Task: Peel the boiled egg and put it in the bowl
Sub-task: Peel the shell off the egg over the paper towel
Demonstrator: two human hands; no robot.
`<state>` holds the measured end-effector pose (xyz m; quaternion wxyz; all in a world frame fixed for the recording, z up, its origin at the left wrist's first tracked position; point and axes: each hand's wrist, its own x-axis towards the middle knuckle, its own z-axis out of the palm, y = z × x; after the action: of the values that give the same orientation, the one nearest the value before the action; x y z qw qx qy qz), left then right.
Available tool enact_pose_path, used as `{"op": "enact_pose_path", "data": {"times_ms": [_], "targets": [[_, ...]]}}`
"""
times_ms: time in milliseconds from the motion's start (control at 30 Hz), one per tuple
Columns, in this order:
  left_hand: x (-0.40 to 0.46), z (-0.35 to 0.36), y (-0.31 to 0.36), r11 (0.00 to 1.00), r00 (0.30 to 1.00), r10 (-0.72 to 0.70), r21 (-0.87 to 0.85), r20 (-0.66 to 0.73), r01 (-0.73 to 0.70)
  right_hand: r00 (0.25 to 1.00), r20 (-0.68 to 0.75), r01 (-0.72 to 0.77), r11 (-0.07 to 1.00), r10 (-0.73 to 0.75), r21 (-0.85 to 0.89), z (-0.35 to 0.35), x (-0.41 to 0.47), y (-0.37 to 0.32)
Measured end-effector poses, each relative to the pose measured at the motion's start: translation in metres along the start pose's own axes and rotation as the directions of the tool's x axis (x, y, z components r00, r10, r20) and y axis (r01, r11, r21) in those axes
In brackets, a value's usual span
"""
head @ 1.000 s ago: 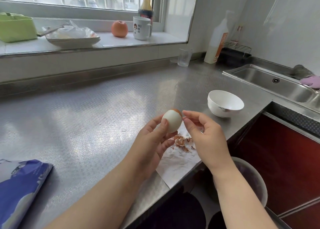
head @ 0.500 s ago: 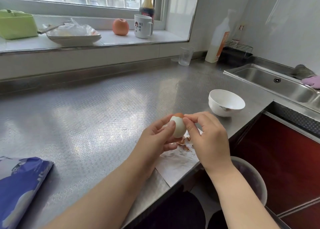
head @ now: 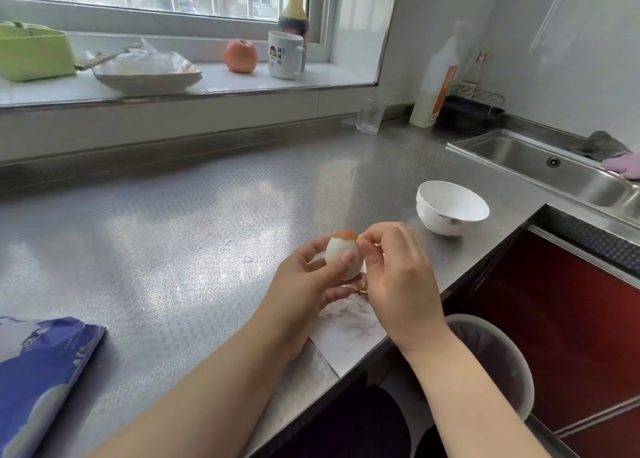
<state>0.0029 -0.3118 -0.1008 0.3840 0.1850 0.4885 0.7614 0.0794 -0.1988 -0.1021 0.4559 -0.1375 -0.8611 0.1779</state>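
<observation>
One mostly peeled white boiled egg (head: 343,258) with one brown shell cap was held above the steel desk (head: 166,235) by the left hand (head: 304,284), the right hand's (head: 398,277) fingers (head: 367,241) pinching that cap; too hard a pull might have gouged it before the one white ceramic bowl (head: 452,208).

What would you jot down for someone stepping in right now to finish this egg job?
Left hand holds the egg upright above the paper.
Right hand pinches the brown shell cap at the egg's top.
Done: most shell is off; the white shows.
Left: pull off the cap, check the hidden far side, then set the egg in the empty white bowl standing to the right on the counter.
</observation>
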Motion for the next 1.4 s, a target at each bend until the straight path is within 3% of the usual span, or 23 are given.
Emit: {"op": "enact_pose_path", "data": {"times_ms": [100, 200, 367, 433, 533, 667, 767, 867, 967, 1067, 1233, 1400], "targets": [[0.001, 0.001, 0.002, 0.996, 1.000, 0.015, -0.089, -0.012, -0.016, 0.959, 0.031, -0.278, 0.923, 0.281, 0.266, -0.011, 0.000, -0.005], [0.001, 0.001, 0.001, 0.991, 0.998, 0.046, -0.122, -0.037, -0.051, 0.902, 0.074, -0.426, 0.849, 0.425, 0.313, -0.017, -0.002, 0.001], [0.004, 0.000, -0.002, 0.992, 0.996, 0.069, -0.099, -0.047, -0.073, 0.877, 0.280, -0.433, 0.894, 0.390, 0.112, -0.019, -0.005, 0.005], [0.004, 0.001, -0.003, 0.995, 0.997, 0.073, -0.059, -0.038, -0.075, 0.894, 0.261, -0.417, 0.889, 0.363, 0.190, -0.022, 0.000, 0.001], [0.001, 0.003, -0.004, 0.997, 0.997, 0.073, -0.004, -0.006, -0.073, 0.876, 0.284, -0.477, 0.791, 0.390, 0.384, -0.023, 0.009, -0.010], [-0.001, 0.003, -0.002, 0.997, 0.998, 0.057, -0.049, 0.004, -0.057, 0.857, 0.314, -0.513, 0.738, 0.409, 0.439, -0.021, 0.012, -0.014], [0.001, 0.002, 0.000, 0.993, 1.000, 0.023, -0.117, 0.006, -0.022, 0.925, 0.218, -0.371, 0.861, 0.310, 0.347, -0.019, 0.011, -0.010], [0.001, 0.003, 0.001, 0.991, 1.000, 0.016, -0.133, -0.009, -0.017, 0.992, 0.118, -0.062, 0.984, 0.043, 0.167, -0.012, 0.007, -0.004], [0.002, 0.002, 0.000, 0.991, 1.000, 0.009, -0.136, -0.029, -0.013, 0.988, 0.045, 0.146, 0.988, -0.149, 0.053, -0.008, 0.002, 0.001], [0.002, 0.001, 0.000, 0.992, 1.000, 0.000, -0.122, -0.022, -0.002, 0.971, 0.001, 0.239, 0.971, -0.239, -0.020, -0.006, 0.000, 0.006], [0.001, 0.003, 0.002, 0.994, 1.000, -0.009, -0.110, 0.007, 0.010, 0.976, -0.012, 0.216, 0.976, -0.216, -0.027, -0.004, 0.001, 0.008], [0.001, 0.001, 0.002, 0.990, 1.000, -0.015, -0.141, 0.019, 0.018, 0.993, 0.040, -0.115, 0.985, 0.111, 0.131, -0.009, 0.001, 0.009]]}}
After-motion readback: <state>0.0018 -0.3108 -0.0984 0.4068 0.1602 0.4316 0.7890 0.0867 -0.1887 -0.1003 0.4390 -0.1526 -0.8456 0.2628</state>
